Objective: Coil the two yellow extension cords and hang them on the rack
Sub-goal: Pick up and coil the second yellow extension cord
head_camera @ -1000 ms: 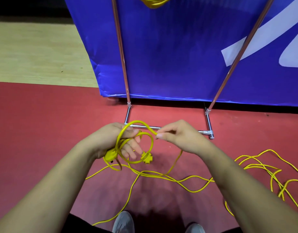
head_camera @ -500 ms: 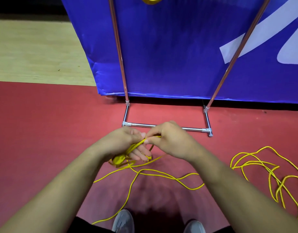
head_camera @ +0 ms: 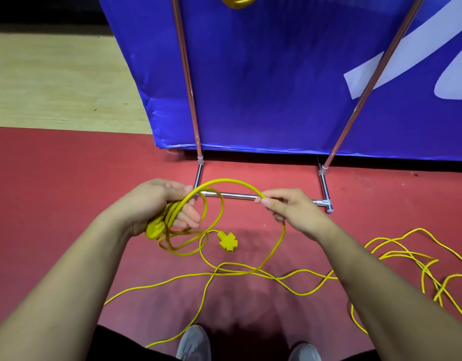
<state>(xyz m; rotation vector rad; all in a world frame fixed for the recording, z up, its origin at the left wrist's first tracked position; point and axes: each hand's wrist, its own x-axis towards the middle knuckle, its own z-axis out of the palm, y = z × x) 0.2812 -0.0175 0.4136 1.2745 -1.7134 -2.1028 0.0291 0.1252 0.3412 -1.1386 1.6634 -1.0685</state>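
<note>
Coiling is under way: the left hand [head_camera: 157, 204] is gripping a small bundle of loops of the thin yellow extension cord [head_camera: 276, 246], its fingers [head_camera: 188, 213] curled round them. The yellow plug [head_camera: 155, 228] is bulging below the palm, and the yellow cross-shaped socket block [head_camera: 228, 240] is dangling just below and right of those fingers. The right hand [head_camera: 290, 209] is pinching the strand between thumb and forefinger, arching a fresh loop across to the left fingers. Below and outward of the right wrist, most of the length is lying slack and crossed on the red floor [head_camera: 68, 178], so this looks like early going. Doing it well probably means matching each loop to those in the left fingers, rolling the strand slightly to shed twist, and sliding along it rather than letting go. The floor crossings may be snagging. A second yellow coil [head_camera: 237, 0] is hanging high on the chrome tube rack [head_camera: 235, 196], beyond both hands.
</note>
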